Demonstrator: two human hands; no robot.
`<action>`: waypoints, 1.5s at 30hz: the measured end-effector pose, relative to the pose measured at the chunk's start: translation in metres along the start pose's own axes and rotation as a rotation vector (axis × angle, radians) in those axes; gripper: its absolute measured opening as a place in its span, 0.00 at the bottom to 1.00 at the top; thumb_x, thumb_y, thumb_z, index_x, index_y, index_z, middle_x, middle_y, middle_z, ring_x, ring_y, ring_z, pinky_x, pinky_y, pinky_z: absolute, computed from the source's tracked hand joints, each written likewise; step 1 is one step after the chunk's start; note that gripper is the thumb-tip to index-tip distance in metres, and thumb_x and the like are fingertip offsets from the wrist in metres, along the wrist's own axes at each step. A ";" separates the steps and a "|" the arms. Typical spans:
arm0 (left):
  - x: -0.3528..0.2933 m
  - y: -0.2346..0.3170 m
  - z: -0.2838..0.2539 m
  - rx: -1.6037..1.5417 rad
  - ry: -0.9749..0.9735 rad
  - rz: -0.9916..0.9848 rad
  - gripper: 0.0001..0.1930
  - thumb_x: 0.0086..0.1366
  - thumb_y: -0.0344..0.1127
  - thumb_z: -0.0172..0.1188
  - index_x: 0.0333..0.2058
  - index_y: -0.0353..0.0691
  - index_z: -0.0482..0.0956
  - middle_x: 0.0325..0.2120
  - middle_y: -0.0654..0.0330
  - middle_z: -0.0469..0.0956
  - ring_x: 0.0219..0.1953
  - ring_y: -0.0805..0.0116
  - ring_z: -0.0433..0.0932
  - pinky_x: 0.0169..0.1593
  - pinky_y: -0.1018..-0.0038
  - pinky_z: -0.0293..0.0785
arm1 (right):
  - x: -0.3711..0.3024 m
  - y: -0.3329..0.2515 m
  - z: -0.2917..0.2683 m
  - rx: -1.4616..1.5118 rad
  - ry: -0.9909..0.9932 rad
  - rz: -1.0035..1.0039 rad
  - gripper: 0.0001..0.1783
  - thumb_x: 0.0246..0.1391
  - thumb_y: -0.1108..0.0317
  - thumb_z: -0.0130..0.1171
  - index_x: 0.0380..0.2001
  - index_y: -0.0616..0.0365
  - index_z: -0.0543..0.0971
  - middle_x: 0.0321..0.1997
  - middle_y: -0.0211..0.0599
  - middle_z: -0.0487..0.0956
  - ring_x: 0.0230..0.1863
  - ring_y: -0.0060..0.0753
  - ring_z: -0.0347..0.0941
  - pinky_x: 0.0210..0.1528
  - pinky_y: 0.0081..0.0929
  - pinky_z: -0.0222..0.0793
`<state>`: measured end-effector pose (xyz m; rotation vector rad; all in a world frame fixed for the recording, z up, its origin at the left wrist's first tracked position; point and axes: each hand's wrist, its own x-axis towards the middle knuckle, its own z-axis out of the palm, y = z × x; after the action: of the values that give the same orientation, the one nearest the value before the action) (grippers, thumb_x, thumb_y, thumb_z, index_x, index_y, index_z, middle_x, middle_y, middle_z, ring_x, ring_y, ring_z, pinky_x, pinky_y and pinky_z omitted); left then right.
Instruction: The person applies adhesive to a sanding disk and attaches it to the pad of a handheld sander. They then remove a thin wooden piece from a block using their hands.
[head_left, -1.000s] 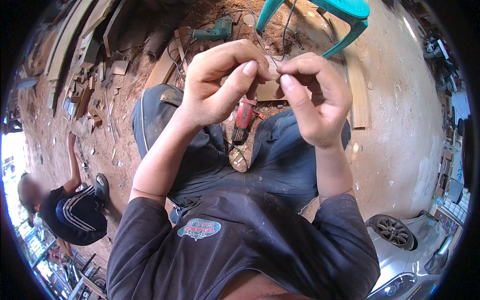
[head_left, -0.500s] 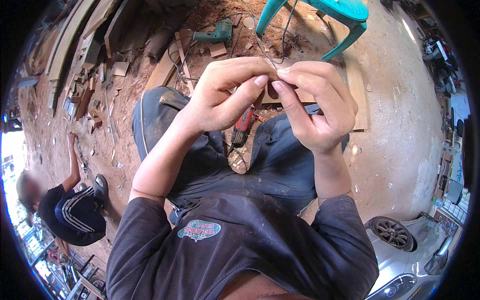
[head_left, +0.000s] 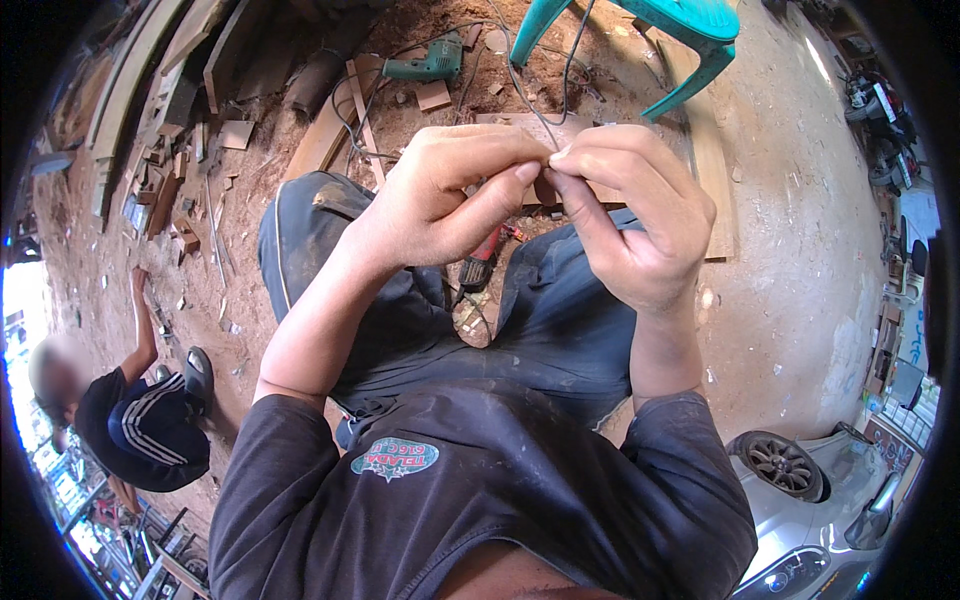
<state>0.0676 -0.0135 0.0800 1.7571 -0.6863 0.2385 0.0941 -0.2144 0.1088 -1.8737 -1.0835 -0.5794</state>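
Note:
My left hand (head_left: 445, 190) and my right hand (head_left: 640, 205) meet in front of me above my lap. Thumb and forefinger of each are pinched together, and the tips of both hands touch or nearly touch. Whatever lies between them is too small and too hidden to name. Below the hands, between my legs, a red and black power tool (head_left: 480, 268) lies partly covered by my left hand. A flat wooden board (head_left: 570, 128) shows behind my fingertips.
A green drill (head_left: 428, 62) with a dark cord lies ahead, beside wood offcuts (head_left: 433, 96). A teal plastic chair (head_left: 690, 40) stands front right, by a long board (head_left: 712, 170). Planks (head_left: 140, 75) are stacked far left. A person (head_left: 150, 420) squats at left; a silver car (head_left: 810, 510) is at right.
Both hands stay pinched together, and their tips have drawn slightly closer. My right thumb has tucked further behind the fingers. The view has shifted only a little.

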 end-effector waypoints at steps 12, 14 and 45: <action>0.001 0.000 0.001 0.036 0.005 0.020 0.09 0.68 0.27 0.54 0.41 0.29 0.81 0.29 0.48 0.83 0.33 0.51 0.84 0.39 0.64 0.79 | -0.001 -0.005 -0.005 -0.005 -0.059 0.065 0.10 0.45 0.84 0.69 0.32 0.63 0.82 0.35 0.40 0.82 0.37 0.37 0.82 0.39 0.27 0.77; 0.001 0.001 0.001 0.021 0.009 0.020 0.09 0.68 0.27 0.54 0.41 0.29 0.81 0.29 0.48 0.83 0.33 0.51 0.84 0.39 0.64 0.79 | -0.001 -0.004 -0.004 -0.008 -0.033 0.047 0.10 0.45 0.84 0.69 0.32 0.63 0.81 0.34 0.39 0.82 0.35 0.38 0.81 0.37 0.28 0.77; 0.000 0.015 -0.005 -0.023 -0.042 -0.048 0.09 0.66 0.27 0.55 0.36 0.26 0.81 0.28 0.49 0.81 0.28 0.58 0.83 0.34 0.69 0.77 | -0.001 -0.014 -0.009 -0.089 -0.121 -0.022 0.12 0.41 0.84 0.69 0.32 0.64 0.81 0.32 0.42 0.81 0.32 0.38 0.81 0.33 0.28 0.77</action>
<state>0.0601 -0.0110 0.0939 1.7586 -0.6734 0.1612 0.0820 -0.2193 0.1191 -1.9976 -1.1753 -0.5397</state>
